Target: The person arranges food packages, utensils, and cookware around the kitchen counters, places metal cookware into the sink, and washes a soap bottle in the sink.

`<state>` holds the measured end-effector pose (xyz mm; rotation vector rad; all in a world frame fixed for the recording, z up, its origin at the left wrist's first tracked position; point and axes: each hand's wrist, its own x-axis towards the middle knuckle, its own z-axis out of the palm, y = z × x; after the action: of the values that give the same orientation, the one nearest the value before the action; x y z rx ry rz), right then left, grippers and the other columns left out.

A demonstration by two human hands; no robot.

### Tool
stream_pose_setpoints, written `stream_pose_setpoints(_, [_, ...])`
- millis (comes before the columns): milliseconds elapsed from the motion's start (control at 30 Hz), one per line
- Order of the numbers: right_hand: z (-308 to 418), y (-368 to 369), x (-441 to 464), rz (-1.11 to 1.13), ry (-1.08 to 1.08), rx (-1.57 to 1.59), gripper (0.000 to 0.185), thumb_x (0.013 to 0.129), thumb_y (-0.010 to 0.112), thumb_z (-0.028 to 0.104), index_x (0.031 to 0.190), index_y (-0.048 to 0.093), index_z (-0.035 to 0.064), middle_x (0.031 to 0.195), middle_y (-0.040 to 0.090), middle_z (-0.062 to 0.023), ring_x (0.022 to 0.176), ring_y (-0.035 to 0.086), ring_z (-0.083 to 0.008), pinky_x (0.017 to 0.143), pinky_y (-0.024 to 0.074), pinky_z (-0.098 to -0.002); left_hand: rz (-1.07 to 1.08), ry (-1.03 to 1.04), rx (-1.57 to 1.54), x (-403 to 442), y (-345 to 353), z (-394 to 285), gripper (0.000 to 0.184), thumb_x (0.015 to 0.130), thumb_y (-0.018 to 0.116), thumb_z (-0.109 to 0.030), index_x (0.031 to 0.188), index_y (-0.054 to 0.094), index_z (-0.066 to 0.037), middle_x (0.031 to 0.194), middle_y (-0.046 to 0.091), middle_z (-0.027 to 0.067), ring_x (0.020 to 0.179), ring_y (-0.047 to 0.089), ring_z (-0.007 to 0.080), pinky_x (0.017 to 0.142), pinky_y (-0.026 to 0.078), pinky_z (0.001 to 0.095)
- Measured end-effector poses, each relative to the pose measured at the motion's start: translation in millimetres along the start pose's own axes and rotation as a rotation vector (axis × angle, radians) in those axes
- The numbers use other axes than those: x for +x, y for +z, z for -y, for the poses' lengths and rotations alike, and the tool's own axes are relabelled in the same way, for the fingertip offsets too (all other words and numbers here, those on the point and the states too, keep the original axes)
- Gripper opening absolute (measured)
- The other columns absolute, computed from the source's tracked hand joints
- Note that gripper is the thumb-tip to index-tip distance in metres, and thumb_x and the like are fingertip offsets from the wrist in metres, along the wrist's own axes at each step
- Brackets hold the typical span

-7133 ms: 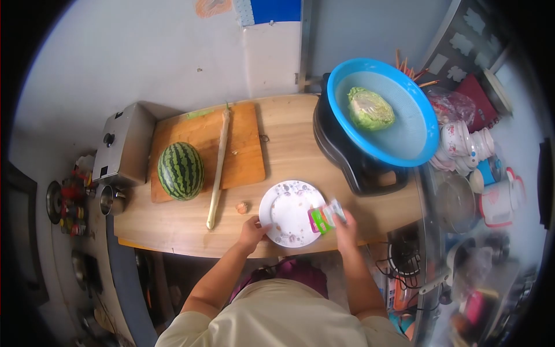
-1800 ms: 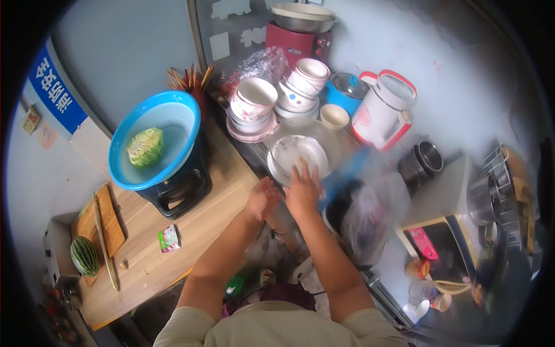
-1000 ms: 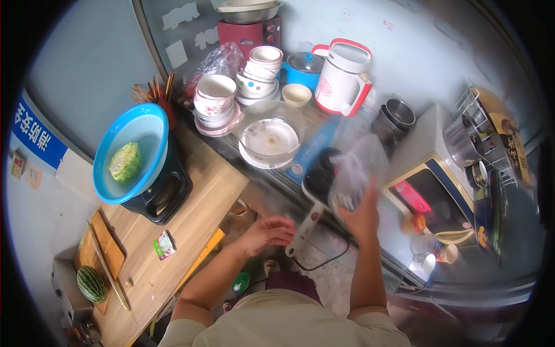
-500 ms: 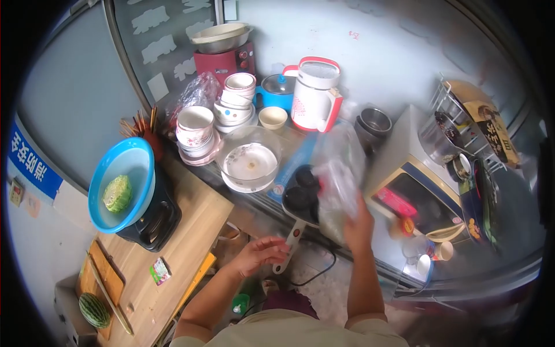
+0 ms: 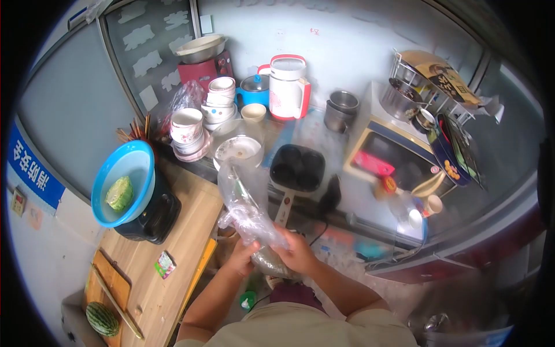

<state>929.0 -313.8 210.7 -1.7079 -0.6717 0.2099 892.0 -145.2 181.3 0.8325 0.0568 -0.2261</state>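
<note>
A clear, crumpled plastic bag (image 5: 248, 202) is held in front of my body, its upper part reaching up over the counter edge. My left hand (image 5: 244, 258) grips its lower left side with the thumb on top. My right hand (image 5: 296, 253) is closed round the other side. Something pale and grainy shows in the bag's lower end; I cannot make out what it is. Just beyond my hands lies a black egg pan (image 5: 298, 168) with round wells, its light handle (image 5: 284, 209) pointing towards me.
Left, a blue basin (image 5: 151, 173) holding cut cabbage (image 5: 119, 194) stands on a black stove. A watermelon (image 5: 102, 318) and rolling pin (image 5: 117, 302) lie on a cutting board. Behind are stacked bowls (image 5: 187, 126), a clear bowl (image 5: 237, 139), a soymilk maker (image 5: 288, 87); right, a microwave (image 5: 399, 150).
The bag has moved left and down from beside the pan to in front of me. My left hand, free before, now holds it too. The view has shifted to the right.
</note>
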Motion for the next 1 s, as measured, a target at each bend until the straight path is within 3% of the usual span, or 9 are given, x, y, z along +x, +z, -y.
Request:
stream_pose_setpoints(100, [1,21,-23,0.053,-0.034,0.149,0.043,0.085,0.054,0.005,0.127,0.044,0.0004,0.105,0.059,-0.0080,0.094,0.054,-0.0121,0.083,0.0428,-0.0261,-0.137,-0.018,0.045,-32,4,2,0.073,0.067,0.077,-0.031,0.124,0.041,-0.003,0.115,0.052,0.0108,0.109,0.050,0.0244,0.093,0.040,0.0390])
stream_pose_setpoints(200, [-4,38,-52,0.060,0.164,0.256,0.042,0.086,0.055,0.008,0.125,0.044,-0.0005,0.104,0.058,-0.0059,0.093,0.053,-0.0111,0.083,0.0430,-0.0267,-0.217,0.004,-0.016,-60,7,14,0.061,0.068,0.075,-0.017,0.119,0.046,-0.002,0.110,0.056,0.0112,0.103,0.054,0.0245,0.089,0.043,0.0385])
stream_pose_setpoints(300, [-7,57,-86,-0.034,0.219,0.262,0.043,0.085,0.057,0.009,0.125,0.044,-0.0004,0.103,0.058,-0.0060,0.094,0.053,-0.0117,0.083,0.0428,-0.0273,-0.280,-0.014,0.041,-83,1,31,0.059,0.068,0.074,-0.012,0.120,0.046,-0.003,0.109,0.057,0.0102,0.102,0.055,0.0256,0.088,0.045,0.0398])
stream_pose_setpoints(400, [-3,63,-114,-0.150,0.043,0.094,0.049,0.083,0.060,0.012,0.127,0.041,0.0010,0.107,0.056,-0.0082,0.098,0.053,-0.0144,0.085,0.0422,-0.0288,-0.341,-0.022,0.039,-106,17,42,0.055,0.068,0.074,-0.008,0.117,0.049,-0.001,0.108,0.058,0.0113,0.099,0.057,0.0258,0.086,0.046,0.0397])
stream_pose_setpoints(500, [-5,52,-136,-0.194,0.173,0.146,0.066,0.078,0.067,0.017,0.131,0.033,-0.0008,0.117,0.051,-0.0149,0.103,0.053,-0.0209,0.086,0.0422,-0.0324,-0.362,-0.082,0.048,-123,32,51,0.055,0.069,0.073,-0.010,0.117,0.049,0.000,0.108,0.058,0.0121,0.099,0.057,0.0257,0.086,0.046,0.0398])
stream_pose_setpoints(600, [17,30,-153,-0.013,0.397,0.485,0.075,0.073,0.071,0.017,0.132,0.029,-0.0004,0.120,0.048,-0.0143,0.107,0.051,-0.0229,0.092,0.0384,-0.0346,-0.259,-0.187,0.065,-129,33,69,0.055,0.070,0.073,-0.011,0.118,0.049,0.000,0.108,0.059,0.0117,0.099,0.057,0.0258,0.086,0.046,0.0402])
stream_pose_setpoints(700, [5,20,-168,0.059,0.442,0.959,0.073,0.071,0.072,0.013,0.130,0.032,-0.0009,0.120,0.049,-0.0116,0.110,0.048,-0.0209,0.095,0.0362,-0.0345,-0.191,-0.225,0.047,-130,48,87,0.055,0.070,0.073,-0.012,0.118,0.048,-0.001,0.108,0.059,0.0108,0.099,0.057,0.0257,0.087,0.045,0.0405])
stream_pose_setpoints(800, [8,5,-174,-0.042,0.408,0.952,0.073,0.071,0.071,0.010,0.132,0.031,0.0005,0.122,0.047,-0.0104,0.112,0.046,-0.0199,0.095,0.0364,-0.0336,-0.153,-0.292,0.039,-123,58,99,0.058,0.070,0.074,-0.010,0.120,0.046,0.000,0.111,0.057,0.0121,0.100,0.056,0.0257,0.087,0.045,0.0395])
stream_pose_setpoints(1000, [3,-48,-177,-0.227,0.043,0.825,0.073,0.074,0.067,0.004,0.135,0.028,0.0033,0.127,0.043,-0.0079,0.115,0.043,-0.0182,0.097,0.0349,-0.0324,-0.136,-0.181,0.229,-87,107,120,0.062,0.071,0.072,-0.007,0.125,0.042,-0.004,0.116,0.053,0.0108,0.104,0.053,0.0234,0.089,0.043,0.0378])
